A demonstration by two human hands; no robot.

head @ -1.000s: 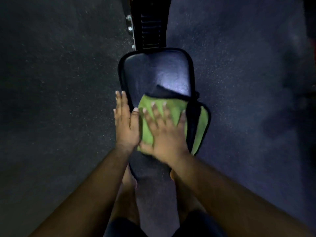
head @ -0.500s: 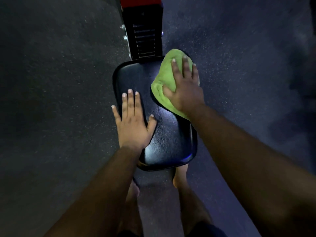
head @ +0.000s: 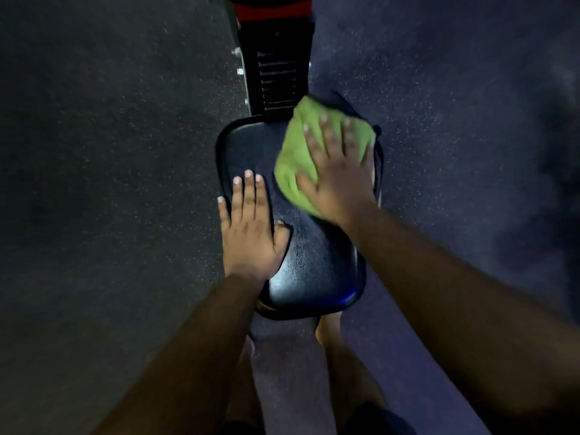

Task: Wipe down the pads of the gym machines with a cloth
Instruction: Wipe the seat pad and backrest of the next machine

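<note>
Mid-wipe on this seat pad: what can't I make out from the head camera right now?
- Far right part of the black seat pad: covered by the green cloth and the right hand pressing on it.
- Pad's left edge: under the left hand resting flat.
- Machine frame beyond the pad: cut off by the top edge.
- Wiped or unwiped areas: too dim to tell.
- Feet: partly hidden under the pad and arms.

Left hand (head: 248, 229): flat, palm down, fingers straight and close together — thumb spread to the side.
Right hand (head: 337, 171): flat, palm down, fingers straight and fanned apart.
Forearms: both bare — reaching forward and converging.
Feet: bare, below the arms.
</note>
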